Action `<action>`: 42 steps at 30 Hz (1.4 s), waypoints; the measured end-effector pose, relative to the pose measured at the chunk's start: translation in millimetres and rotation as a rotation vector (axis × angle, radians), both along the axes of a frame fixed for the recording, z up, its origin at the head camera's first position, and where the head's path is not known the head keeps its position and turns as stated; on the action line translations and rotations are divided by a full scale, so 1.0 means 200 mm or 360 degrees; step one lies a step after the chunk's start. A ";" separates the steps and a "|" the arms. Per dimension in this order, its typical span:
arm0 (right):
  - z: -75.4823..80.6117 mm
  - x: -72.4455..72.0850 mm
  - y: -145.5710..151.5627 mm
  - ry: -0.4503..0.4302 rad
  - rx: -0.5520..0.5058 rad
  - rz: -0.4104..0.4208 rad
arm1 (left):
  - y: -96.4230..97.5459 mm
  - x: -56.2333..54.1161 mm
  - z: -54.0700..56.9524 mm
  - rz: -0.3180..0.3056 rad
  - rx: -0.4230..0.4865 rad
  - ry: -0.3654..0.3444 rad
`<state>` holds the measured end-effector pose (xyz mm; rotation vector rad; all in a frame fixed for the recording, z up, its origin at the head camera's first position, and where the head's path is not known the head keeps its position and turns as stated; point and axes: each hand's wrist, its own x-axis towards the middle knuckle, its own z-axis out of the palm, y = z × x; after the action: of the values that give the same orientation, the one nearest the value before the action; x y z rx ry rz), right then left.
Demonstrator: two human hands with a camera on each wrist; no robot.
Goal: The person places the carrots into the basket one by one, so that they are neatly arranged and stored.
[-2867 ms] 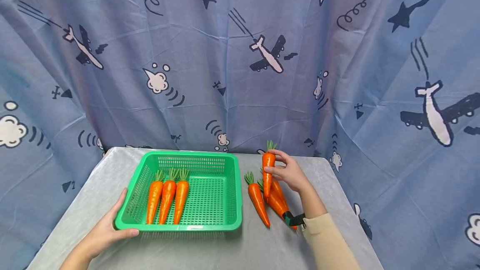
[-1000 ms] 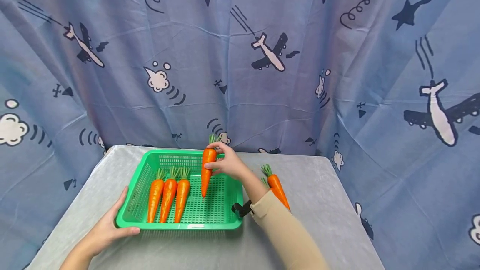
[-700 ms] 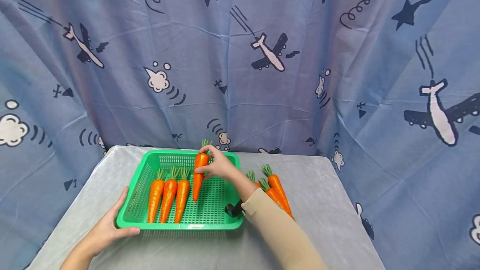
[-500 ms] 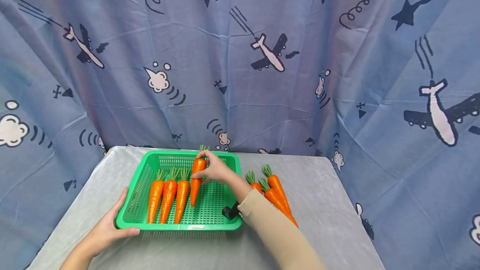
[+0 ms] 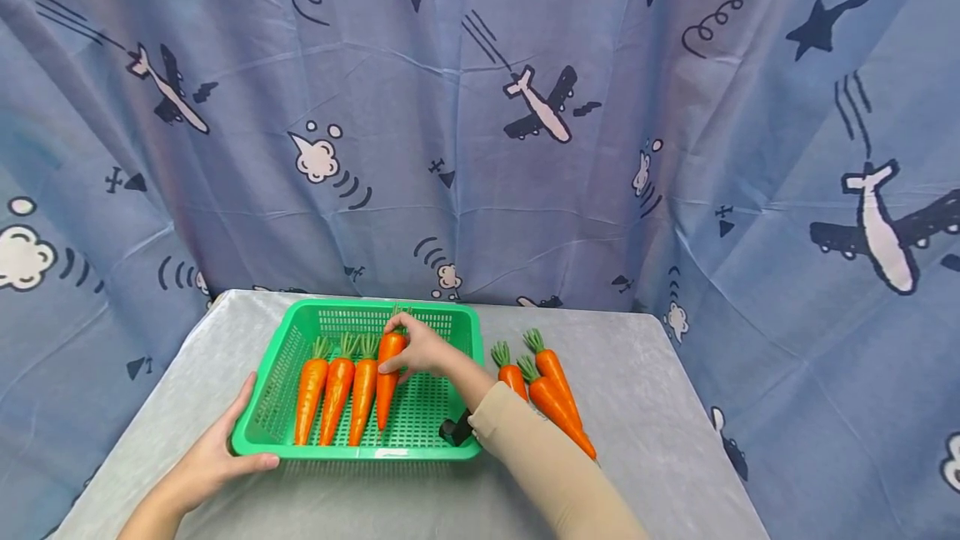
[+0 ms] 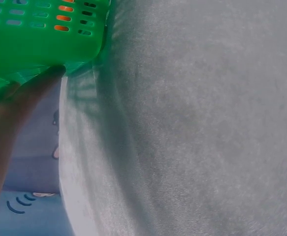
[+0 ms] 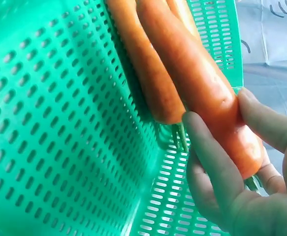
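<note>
Inside a green plastic basket [image 5: 420, 453], three carrots lie side by side, among them an orange carrot [image 5: 308, 398] at the left. My right hand [image 5: 423, 350] holds another carrot [image 5: 387, 382] near its leafy end, thumb on one side and fingers on the other, close beside the rightmost of the three. In the right wrist view, this held carrot [image 7: 202, 78] overlaps a carrot [image 7: 155, 83] on the basket floor. My left hand [image 5: 213, 457] rests against the basket's front left corner, fingers straight along the side and thumb at the front.
Right of the basket, three more carrots lie on the grey cloth-covered table [image 5: 637, 407]: one carrot [image 5: 512, 375] apart, another carrot [image 5: 558, 407] beside a further carrot [image 5: 552, 367]. My right sleeve [image 5: 540, 457] partly covers them. A blue patterned curtain [image 5: 480, 190] surrounds the table.
My right hand has carried the carrot from the pile at the right, leftward over the basket, then down beside the three carrots in it. The left hand stays at the corner.
</note>
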<state>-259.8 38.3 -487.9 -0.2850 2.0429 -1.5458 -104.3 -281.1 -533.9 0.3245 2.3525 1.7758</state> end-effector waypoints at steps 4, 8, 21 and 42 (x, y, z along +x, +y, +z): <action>-0.03 0.00 -0.01 -0.0022 0.0038 0.0007 | 0.00 0.00 0.00 0.0004 -0.0017 0.0024; -0.06 0.01 -0.02 -0.0028 0.0092 0.0013 | 0.00 0.00 0.00 0.0007 -0.0033 0.0045; -0.10 0.04 -0.06 -0.0006 0.0289 0.0036 | -0.01 0.00 -0.01 0.0016 -0.0037 0.0036; -0.11 0.04 -0.07 -0.0021 0.0500 0.0186 | -0.01 0.01 0.00 0.0015 -0.0024 0.0059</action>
<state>-251.5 23.4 -509.4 -0.2661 2.1780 -1.1341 -102.7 -282.4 -534.2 0.3476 2.3956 1.7704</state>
